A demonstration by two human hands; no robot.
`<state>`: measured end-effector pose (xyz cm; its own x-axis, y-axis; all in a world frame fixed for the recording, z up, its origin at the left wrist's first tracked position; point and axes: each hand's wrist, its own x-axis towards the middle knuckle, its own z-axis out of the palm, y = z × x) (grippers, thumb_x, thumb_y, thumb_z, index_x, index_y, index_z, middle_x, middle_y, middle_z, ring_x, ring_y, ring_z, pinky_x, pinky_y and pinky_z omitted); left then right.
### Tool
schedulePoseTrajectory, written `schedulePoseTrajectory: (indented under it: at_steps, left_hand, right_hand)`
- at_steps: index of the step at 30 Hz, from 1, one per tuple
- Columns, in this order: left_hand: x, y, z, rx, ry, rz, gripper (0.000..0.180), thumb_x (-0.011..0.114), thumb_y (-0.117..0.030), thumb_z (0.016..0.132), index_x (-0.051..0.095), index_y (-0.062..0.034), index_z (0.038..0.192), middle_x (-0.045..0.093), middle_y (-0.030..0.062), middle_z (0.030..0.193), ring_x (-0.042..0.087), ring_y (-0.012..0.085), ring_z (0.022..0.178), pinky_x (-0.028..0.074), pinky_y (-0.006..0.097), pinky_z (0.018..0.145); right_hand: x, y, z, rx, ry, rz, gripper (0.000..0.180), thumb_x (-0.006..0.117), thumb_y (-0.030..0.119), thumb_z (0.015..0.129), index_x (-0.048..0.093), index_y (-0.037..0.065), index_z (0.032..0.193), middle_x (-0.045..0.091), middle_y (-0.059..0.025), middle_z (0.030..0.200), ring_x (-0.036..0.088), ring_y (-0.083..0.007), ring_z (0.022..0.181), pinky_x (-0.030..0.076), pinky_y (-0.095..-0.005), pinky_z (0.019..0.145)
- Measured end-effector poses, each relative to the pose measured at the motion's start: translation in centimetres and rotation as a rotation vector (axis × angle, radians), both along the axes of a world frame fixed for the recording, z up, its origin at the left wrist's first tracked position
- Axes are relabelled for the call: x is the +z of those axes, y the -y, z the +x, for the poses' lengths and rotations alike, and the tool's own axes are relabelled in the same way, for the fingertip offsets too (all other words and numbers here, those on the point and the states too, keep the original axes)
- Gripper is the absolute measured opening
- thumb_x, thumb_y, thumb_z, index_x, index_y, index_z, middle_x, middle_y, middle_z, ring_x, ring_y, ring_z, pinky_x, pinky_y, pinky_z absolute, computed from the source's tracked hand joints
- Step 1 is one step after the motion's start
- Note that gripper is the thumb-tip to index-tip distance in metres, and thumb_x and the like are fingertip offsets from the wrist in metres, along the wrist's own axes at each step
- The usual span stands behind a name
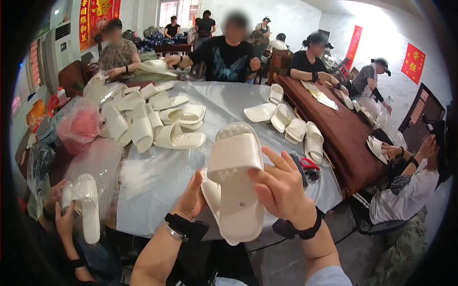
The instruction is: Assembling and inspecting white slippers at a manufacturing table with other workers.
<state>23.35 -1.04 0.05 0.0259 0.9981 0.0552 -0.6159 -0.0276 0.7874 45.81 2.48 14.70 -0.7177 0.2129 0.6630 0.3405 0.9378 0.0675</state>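
Two cream-white slippers are held up before me, one overlapping the other, soles lengthwise and heels toward me. The front slipper (236, 200) hides most of the rear slipper (210, 194), which shows along its left edge. My left hand (189, 198) grips the pair from the left side, its fingers partly hidden behind. At the right edge of the front slipper is my right hand (282, 183), thumb and a finger against the strap's side, other fingers raised.
A grey plastic-covered table (157, 190) bears a slipper pile (140, 121) on the left and several slippers (296, 129) at right. Red-handled scissors (310, 168) lie near the right edge. Co-workers sit around; at lower left another person's hands (67, 214) hold slippers by clear bags (95, 164).
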Motion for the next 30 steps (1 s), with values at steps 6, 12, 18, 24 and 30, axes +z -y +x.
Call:
schedulePoseTrajectory:
  at_steps: [6,12,18,24,30]
  left_hand:
    - [-3.3,1.3,0.1,0.128,-0.353,-0.365,0.079,0.069,-0.015,0.084,0.020,0.0024,0.143,0.060,0.0179,0.106,0.063,0.0217,0.097,0.054,0.033,0.074]
    - [-3.9,0.3,0.7,0.295,-0.661,-0.286,0.069,0.061,0.000,0.079,0.029,0.0001,0.140,0.062,0.0167,0.100,0.063,0.0191,0.087,0.052,0.031,0.070]
    - [-4.0,1.3,-3.0,0.489,-0.428,-0.315,0.062,0.054,0.006,0.081,0.033,-0.0007,0.138,0.061,0.0146,0.098,0.062,0.0192,0.084,0.053,0.032,0.073]
    - [-2.6,3.0,-3.4,0.532,-0.415,-0.356,0.065,0.053,0.007,0.080,0.029,-0.0013,0.140,0.058,0.0160,0.106,0.061,0.0210,0.091,0.052,0.033,0.078]
    - [-3.1,6.3,-5.1,0.330,-0.672,-0.337,0.072,0.062,-0.001,0.079,0.027,-0.0046,0.142,0.062,0.0126,0.096,0.061,0.0174,0.083,0.051,0.031,0.070]
  right_hand:
    - [-2.3,-0.5,-0.9,-0.014,0.012,-0.021,0.026,0.058,0.026,0.087,0.065,0.007,0.104,0.067,-0.0134,0.091,0.055,-0.0365,0.115,0.039,-0.0574,0.092]
    - [-4.4,-1.0,0.8,-0.085,0.004,-0.121,0.026,0.060,0.021,0.085,0.065,0.007,0.106,0.067,-0.0119,0.096,0.055,-0.0370,0.116,0.040,-0.0574,0.092]
    - [-8.2,-1.7,2.6,-0.188,-0.016,-0.216,0.025,0.059,0.017,0.085,0.064,0.006,0.107,0.066,-0.0128,0.095,0.056,-0.0373,0.113,0.040,-0.0569,0.091]
    - [-12.0,-2.6,2.3,-0.149,0.063,-0.435,0.022,0.058,0.014,0.085,0.063,0.007,0.105,0.066,-0.0118,0.091,0.057,-0.0365,0.107,0.042,-0.0534,0.090]
    - [-14.5,-2.9,2.5,-0.088,0.213,-0.387,0.018,0.062,0.014,0.083,0.062,0.005,0.099,0.064,-0.0113,0.090,0.058,-0.0332,0.103,0.044,-0.0426,0.090]
